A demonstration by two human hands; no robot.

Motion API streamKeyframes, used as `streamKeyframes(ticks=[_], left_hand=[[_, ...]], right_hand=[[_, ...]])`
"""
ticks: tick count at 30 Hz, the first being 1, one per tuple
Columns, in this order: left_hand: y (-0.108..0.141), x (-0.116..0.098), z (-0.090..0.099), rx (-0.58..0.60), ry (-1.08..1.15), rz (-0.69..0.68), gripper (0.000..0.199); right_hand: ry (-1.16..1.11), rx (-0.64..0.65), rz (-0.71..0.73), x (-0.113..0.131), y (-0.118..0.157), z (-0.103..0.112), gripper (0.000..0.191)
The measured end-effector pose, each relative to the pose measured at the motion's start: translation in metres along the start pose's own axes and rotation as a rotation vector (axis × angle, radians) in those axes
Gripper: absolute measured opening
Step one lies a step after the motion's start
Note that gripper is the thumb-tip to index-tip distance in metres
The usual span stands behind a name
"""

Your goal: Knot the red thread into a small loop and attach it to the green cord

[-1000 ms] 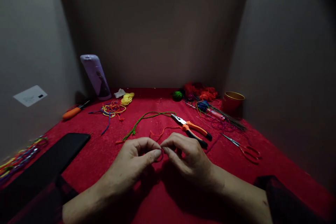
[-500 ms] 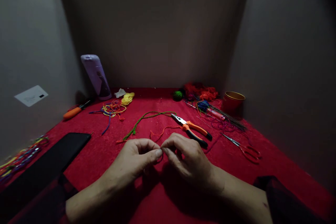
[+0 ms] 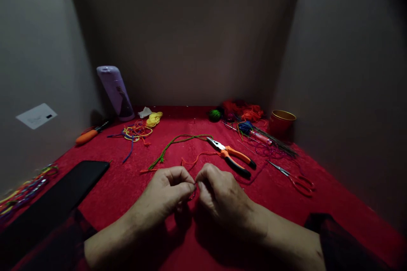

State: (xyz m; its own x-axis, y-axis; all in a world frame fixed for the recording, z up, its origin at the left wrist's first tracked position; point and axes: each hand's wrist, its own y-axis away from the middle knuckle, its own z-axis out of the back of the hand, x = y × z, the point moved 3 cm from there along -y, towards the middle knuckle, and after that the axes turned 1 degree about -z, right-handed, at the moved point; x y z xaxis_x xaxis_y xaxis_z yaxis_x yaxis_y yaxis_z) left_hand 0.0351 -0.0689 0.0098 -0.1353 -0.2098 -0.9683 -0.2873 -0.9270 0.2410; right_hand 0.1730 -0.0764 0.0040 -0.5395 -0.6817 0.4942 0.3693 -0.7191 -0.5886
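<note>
My left hand (image 3: 168,192) and my right hand (image 3: 222,199) meet low in the middle, fingertips pinched close together. Between them is a thin purple yarn (image 3: 193,195), a small dark loop of it hanging under the left thumb. Most of it is hidden by the fingers. A purple strand (image 3: 257,177) runs out on the table from behind my right hand. Just beyond the hands lie a red-orange yarn (image 3: 199,157) and a green cord (image 3: 168,148). Long-nose pliers (image 3: 227,152) with orange and black handles rest beyond my right hand, jaws pointing away to the left.
Red-handled scissors (image 3: 294,178) lie at right, near a gold-rimmed red cup (image 3: 282,120). Yarn balls (image 3: 246,127) and sticks are heaped behind. On the left are a black phone-like slab (image 3: 66,190), an orange-handled tool (image 3: 87,136), tangled yarn (image 3: 136,131) and a lilac bottle (image 3: 116,93).
My right hand's fingers have curled in tighter and both hands have shifted slightly. More of the small loop shows beneath the left thumb. Objects on the table stay put.
</note>
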Motion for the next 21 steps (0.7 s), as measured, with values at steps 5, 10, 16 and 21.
streamKeyframes(ticks=[5,10,16,21], left_hand=[[-0.003,0.000,-0.002,-0.021,-0.014,0.015,0.010],[-0.004,0.000,-0.001,-0.033,-0.022,-0.004,0.013],[0.000,-0.003,0.001,-0.015,0.011,-0.034,0.014],[-0.001,0.001,0.002,0.040,0.040,-0.028,0.015]], right_hand=[[0.077,-0.044,0.009,-0.002,0.003,-0.007,0.012],[0.074,-0.033,-0.052,-0.008,0.001,-0.008,0.010],[-0.087,0.032,-0.060,-0.012,-0.005,0.003,0.009],[-0.127,0.031,-0.043,-0.015,-0.005,0.004,0.009]])
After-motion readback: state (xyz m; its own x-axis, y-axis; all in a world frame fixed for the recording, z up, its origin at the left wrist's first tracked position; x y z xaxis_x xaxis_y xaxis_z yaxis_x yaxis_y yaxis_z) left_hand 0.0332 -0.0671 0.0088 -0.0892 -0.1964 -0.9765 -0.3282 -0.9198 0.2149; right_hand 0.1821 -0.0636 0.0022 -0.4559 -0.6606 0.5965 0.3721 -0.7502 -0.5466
